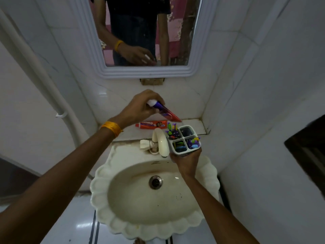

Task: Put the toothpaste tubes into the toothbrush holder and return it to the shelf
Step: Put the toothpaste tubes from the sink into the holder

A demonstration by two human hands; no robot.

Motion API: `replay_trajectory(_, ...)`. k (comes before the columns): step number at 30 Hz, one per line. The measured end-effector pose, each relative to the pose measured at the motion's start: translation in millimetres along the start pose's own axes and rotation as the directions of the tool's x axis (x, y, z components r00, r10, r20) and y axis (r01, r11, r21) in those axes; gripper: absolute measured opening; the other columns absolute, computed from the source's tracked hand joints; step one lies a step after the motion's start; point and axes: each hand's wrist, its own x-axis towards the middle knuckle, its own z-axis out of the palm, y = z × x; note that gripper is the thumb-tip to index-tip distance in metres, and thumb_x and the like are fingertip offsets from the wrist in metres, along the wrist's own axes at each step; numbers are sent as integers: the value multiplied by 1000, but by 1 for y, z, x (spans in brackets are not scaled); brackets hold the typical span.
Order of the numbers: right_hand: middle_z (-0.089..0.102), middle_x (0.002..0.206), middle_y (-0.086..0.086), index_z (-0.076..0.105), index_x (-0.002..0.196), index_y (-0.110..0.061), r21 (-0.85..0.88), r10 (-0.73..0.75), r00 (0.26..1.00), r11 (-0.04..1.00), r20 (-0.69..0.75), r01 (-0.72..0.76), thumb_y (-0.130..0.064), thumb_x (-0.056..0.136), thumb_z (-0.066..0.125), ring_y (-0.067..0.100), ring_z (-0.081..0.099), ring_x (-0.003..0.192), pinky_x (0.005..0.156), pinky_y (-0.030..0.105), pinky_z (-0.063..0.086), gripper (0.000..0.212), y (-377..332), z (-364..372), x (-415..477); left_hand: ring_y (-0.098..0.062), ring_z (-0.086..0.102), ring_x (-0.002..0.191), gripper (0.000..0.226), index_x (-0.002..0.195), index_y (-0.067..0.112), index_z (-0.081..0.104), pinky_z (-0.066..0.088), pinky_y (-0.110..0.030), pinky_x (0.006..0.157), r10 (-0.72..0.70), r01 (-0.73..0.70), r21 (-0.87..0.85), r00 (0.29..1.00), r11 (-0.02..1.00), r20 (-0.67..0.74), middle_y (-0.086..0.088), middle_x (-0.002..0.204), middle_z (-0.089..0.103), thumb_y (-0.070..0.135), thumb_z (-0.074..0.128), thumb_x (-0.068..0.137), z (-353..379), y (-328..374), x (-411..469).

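The left hand (140, 108) pinched a purple-and-red toothpaste tube (165, 110) near its white cap, crimped end slanting down toward the toothbrush holder (183, 140) — a white four-compartment caddy gripped from below by the right hand (187, 160) above the washbasin (154, 196), just beside the tap (161, 140). An orange toothpaste tube (152, 124) lay flat on the shelf (191, 123) — behind the tap.
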Motion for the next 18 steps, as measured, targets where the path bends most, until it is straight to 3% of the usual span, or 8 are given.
replay_trajectory(6,54,151,5,34,154,-21,-31,-46,999,998,3,46,-16,48,107,24,58,141,114,54,54,129,2,1,3,-23,59,104,30,114,20,67,53,-36,86,103,-133,112,965,985,240,-7,113,60,13,70,85,55,23,40)
replay_trajectory(11,57,138,-15,37,146,-25,14,-39,999,999,-15,40,-3,48,106,-1,63,127,108,47,60,122,1,3,3,-30,59,105,32,120,18,64,45,-34,85,33,-99,192,947,976,320,-11,117,58,15,67,88,88,28,54)
replay_trajectory(14,56,143,0,36,150,-20,6,-48,998,999,-28,48,-6,47,107,14,62,133,109,53,58,126,3,4,4,-34,60,104,32,119,17,63,43,-33,83,-9,-75,224,935,972,353,-13,115,59,17,66,88,103,25,56)
replay_trajectory(18,54,147,4,35,151,-25,-13,-64,997,998,-47,64,-13,47,107,23,60,138,110,57,57,128,5,7,4,-35,59,108,36,124,15,60,45,-35,88,-47,-41,221,924,974,380,-15,118,60,20,65,89,117,25,60)
